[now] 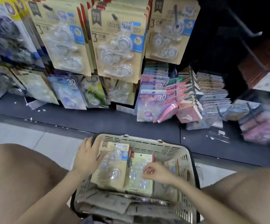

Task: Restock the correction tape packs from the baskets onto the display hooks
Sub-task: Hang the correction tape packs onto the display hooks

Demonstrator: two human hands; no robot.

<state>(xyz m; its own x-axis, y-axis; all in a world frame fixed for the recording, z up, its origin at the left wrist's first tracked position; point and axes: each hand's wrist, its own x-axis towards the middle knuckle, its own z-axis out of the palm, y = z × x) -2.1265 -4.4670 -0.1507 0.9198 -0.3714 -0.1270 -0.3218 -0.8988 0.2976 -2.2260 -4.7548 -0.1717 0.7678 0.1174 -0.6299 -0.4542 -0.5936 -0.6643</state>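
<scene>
Head view: the step in hand looks like the pick-up, taking the next pack out of the basket (184, 160), which sits low in the centre of the frame between the person's knees. Nothing is lifted yet.

The correction tape packs (113, 165) lie flat in a stack inside the basket, a kraft-card one on top at the left and a paler pack (137, 178) just beside it on the right.

The left hand (89, 157) reaches in from the lower left with its fingers spread and fairly straight. It lies against the left edge of the top pack near the basket's rim, an open grip that steadies rather than clasps.

The right hand (155, 172) comes in from the lower right and hangs over the paler pack with fingers curled and thumb near forefinger. Whether this grip pinches the card or holds nothing, I cannot tell.

The next move probably calls for closing on one pack's top edge, raising it toward the hanging rows (118, 46) in the upper centre, and threading its punched hole onto a hook. A bare hook (253, 33) shows dimly at the upper right.
</scene>
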